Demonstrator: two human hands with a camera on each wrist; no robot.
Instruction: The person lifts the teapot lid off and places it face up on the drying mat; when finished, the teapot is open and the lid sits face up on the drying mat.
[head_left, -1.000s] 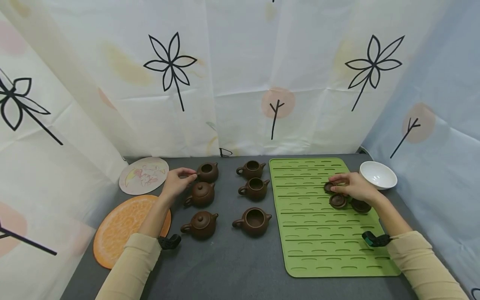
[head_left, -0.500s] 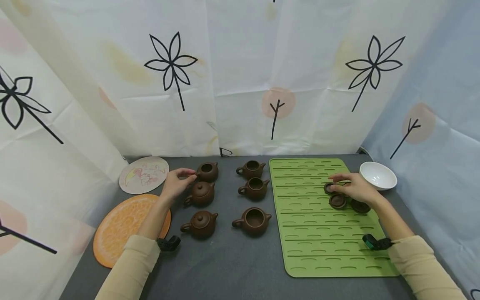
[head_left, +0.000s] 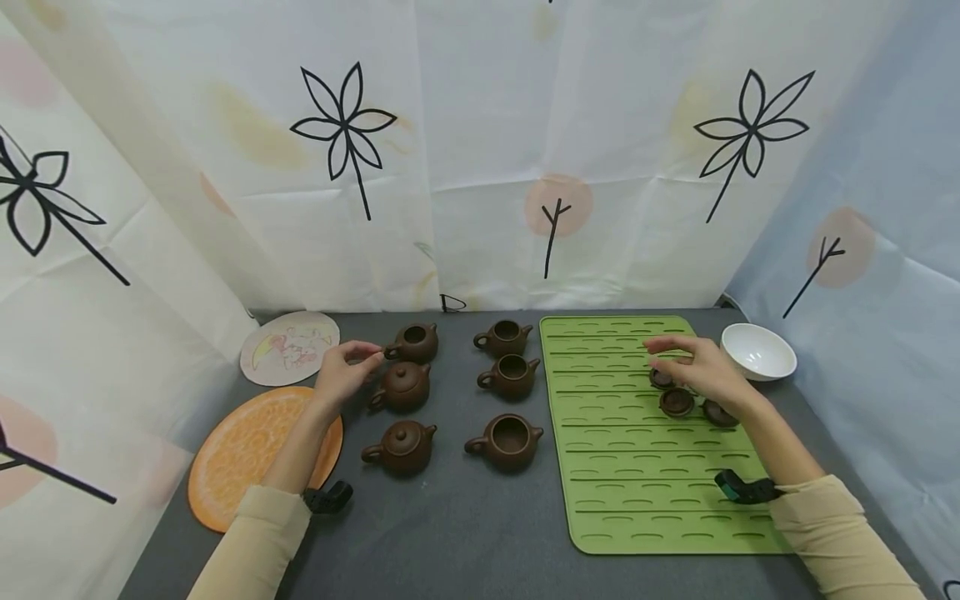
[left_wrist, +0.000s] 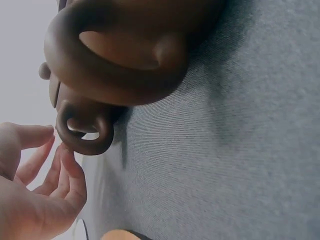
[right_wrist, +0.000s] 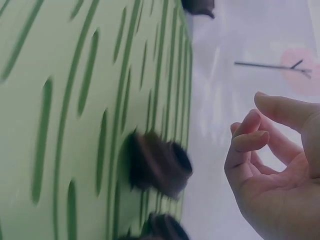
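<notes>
At the back left, my left hand [head_left: 348, 371] has its fingertips by the handle of a lidless brown teapot [head_left: 417, 343]. In the left wrist view a gap shows between thumb and fingers [left_wrist: 74, 175], beside a teapot handle [left_wrist: 86, 147]. Two lidded teapots, one in the middle [head_left: 405, 388] and one in front [head_left: 405, 450], stand nearer in that column. My right hand [head_left: 701, 367] hovers with nothing in it over the green mat [head_left: 615, 467]. Beneath it lie three dark lids: a small lid [head_left: 662, 379], a larger lid [head_left: 677, 403] and a partly hidden lid [head_left: 720, 413].
A second column holds three lidless teapots: back [head_left: 507, 337], middle [head_left: 513, 377] and front [head_left: 510, 443]. The white bowl [head_left: 759, 352] stands right of the mat. An orange-slice placemat [head_left: 240, 458] and a pale oval placemat [head_left: 288, 350] lie at left. Curtains surround the grey table.
My left hand has drawn slightly left, away from the lidless teapot's handle. My right hand has risen off the small lid, which stays on the mat.
</notes>
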